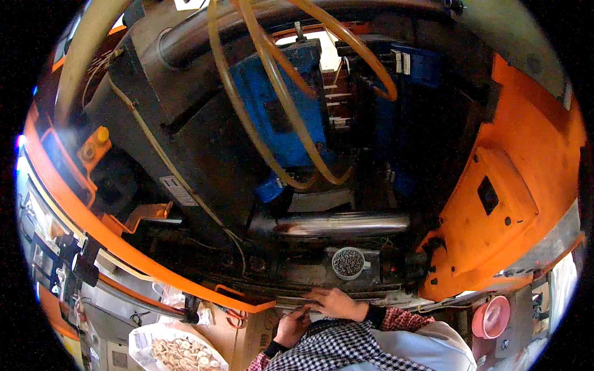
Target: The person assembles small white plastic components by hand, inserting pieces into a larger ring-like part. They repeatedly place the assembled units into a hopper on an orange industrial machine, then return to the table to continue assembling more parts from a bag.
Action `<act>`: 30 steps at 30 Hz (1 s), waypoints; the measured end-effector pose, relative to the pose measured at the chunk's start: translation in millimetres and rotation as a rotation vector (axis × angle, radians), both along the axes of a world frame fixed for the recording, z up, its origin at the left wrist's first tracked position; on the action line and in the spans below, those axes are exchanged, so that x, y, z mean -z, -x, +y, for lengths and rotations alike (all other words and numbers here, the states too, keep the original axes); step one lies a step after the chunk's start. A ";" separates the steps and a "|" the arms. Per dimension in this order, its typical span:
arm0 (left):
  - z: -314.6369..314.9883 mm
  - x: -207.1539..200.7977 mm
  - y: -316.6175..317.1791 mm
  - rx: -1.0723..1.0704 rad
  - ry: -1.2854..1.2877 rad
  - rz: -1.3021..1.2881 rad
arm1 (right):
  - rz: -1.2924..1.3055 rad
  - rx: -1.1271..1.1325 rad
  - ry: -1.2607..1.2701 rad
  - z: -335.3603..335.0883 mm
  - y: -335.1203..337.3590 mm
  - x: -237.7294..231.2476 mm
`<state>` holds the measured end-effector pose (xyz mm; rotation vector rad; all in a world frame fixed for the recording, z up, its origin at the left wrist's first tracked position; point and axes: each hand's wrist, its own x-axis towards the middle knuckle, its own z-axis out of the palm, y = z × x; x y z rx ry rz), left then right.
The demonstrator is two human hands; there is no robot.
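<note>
My left hand (292,328) is curled closed low in front of me, close to my lap; what its fingers hold, if anything, is too small to make out. Just to its right and slightly farther off, my right hand (338,305) points leftward with its fingers stretched out, the tips close to the left hand's fingers. A pale cup (368,265) with a handle stands on the machine ledge beyond my right hand. Small dark pieces (348,262) fill it. The checked black-and-white cloth (337,343) covers my front below both hands.
A large machine with blue mould halves (278,105), hanging hoses (269,68) and a shiny bar (346,223) fills the space ahead. Its orange guard rail (185,285) runs at left. A white bag (139,340) of pale pieces lies near left, red-handled scissors (236,319) beyond, a pink basin (479,321) right.
</note>
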<state>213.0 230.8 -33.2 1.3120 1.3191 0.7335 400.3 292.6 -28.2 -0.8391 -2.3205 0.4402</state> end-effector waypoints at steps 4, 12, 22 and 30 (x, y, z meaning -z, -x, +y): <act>3.3 69.3 19.1 -0.230 0.394 -0.536 | 0.325 0.065 0.167 23.2 -3.4 -33.1; 1.5 79.2 19.8 -0.195 0.259 -0.276 | 0.917 0.193 0.081 128.5 12.2 -105.0; -35.1 45.9 25.3 -0.420 0.086 -0.399 | 1.404 0.266 0.375 369.9 33.8 -163.2; -55.7 2.8 18.0 -0.735 0.349 -0.789 | 1.549 0.103 0.444 458.1 48.4 -180.0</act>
